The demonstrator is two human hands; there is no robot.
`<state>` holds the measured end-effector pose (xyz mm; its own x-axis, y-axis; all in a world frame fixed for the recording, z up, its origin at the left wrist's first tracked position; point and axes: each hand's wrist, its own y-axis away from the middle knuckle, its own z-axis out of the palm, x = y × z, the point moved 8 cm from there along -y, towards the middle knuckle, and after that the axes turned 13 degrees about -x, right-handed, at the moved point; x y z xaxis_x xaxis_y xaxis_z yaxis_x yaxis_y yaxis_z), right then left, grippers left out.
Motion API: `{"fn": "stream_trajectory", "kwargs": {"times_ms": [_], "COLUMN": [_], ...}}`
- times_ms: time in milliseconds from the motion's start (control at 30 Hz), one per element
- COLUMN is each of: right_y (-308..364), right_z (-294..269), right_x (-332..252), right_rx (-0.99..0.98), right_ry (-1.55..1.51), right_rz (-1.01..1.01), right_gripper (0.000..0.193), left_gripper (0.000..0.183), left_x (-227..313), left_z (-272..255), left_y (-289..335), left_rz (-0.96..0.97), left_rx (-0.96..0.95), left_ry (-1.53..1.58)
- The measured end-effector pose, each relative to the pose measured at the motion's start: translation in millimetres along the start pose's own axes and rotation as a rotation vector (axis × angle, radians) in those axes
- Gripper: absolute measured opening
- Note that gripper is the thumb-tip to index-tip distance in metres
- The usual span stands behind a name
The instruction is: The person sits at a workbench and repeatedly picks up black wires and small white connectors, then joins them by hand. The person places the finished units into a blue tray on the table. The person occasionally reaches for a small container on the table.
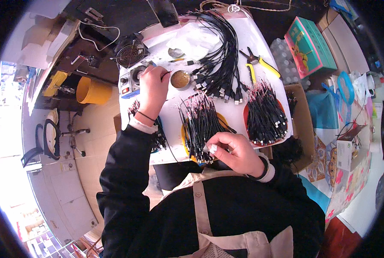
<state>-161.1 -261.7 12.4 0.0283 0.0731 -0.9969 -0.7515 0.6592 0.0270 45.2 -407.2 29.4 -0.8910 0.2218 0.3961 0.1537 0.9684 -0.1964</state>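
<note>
My left hand (154, 86) is closed in a pinch beside a small round tin (180, 79) of brownish material. A thin reddish wire end shows at its fingertips; the rest of that wire is hidden. Just beyond the hand stands a small blue-and-white bench device (129, 82) with a switch. My right hand (235, 152) is at the near end of a bundle of short black cables (200, 122) on a yellow tray. Its thumb and fingers come together over the plugs, and a pale glint shows there. What they hold, if anything, cannot be made out.
More black cables lie on a red tray (267, 114), and a long USB cable bundle (228, 56) curves across the back. Yellow-handled pliers (260, 64), a black fan (131, 52) and clear plastic wrap (196, 41) share the white table. A cardboard box (303, 129) stands at the right.
</note>
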Motion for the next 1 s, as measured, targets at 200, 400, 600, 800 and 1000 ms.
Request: {"fn": "stream_trajectory", "kwargs": {"times_ms": [200, 400, 600, 800, 1000], "right_y": [1.0, -4.0, -8.8, -12.4, -14.1], "right_z": [14.3, 21.9, 18.4, 15.7, 17.0], "right_x": [4.6, 3.6, 5.4, 7.9, 9.7], "right_rx": [-0.039, -0.110, -0.130, -0.142, -0.154], "right_ry": [-0.054, 0.009, 0.046, 0.068, 0.097], "right_rz": [0.042, 0.020, 0.034, 0.040, 0.064], "right_gripper": [0.012, 0.013, 0.012, 0.011, 0.011], "left_gripper": [0.016, 0.014, 0.011, 0.009, 0.008], "left_x": [-43.9, -105.5, -114.0, -108.1, -107.7], "left_z": [-40.6, -48.8, -32.0, -24.3, -20.0], "left_y": [17.8, 14.0, 3.3, -4.5, -11.3], "left_rz": [-0.161, -0.309, -0.229, -0.248, -0.257], "left_rx": [0.072, 0.078, 0.022, -0.043, -0.101], "left_ry": [0.163, -0.019, -0.183, -0.272, -0.331]}}
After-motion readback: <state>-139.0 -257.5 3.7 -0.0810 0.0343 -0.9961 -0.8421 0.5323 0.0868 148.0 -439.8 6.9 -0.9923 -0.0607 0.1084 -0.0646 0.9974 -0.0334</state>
